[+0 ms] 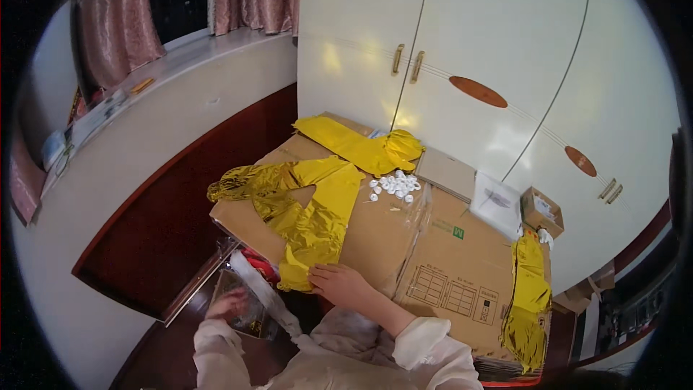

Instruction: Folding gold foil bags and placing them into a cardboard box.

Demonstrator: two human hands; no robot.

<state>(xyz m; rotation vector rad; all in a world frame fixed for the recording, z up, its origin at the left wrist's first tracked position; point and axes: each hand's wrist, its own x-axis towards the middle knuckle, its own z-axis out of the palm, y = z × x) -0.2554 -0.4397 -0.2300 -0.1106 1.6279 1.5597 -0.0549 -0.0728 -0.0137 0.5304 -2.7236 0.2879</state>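
Visibly, white contents point(546, 207) are held in a small, open brown cardboard box point(541, 224). Flat brown cardboard point(382, 245) is backed by glossy white cabinet doors point(498, 14) and overlaid by crinkled gold foil film point(328, 220), its near edge touched by the right hand point(339, 285), fingers extended; whether anything is gripped by either it or the blurred left hand point(227, 305) cannot be told.

soft, even indoor light, yellow glints on white wardrobe doors point(346, 79), blurry left hand point(228, 305), bowed edges, black corners

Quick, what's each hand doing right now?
Left hand: blurred, can't tell.
Right hand: touching flat, shiny gold foil piece; whether gripping, can't tell.
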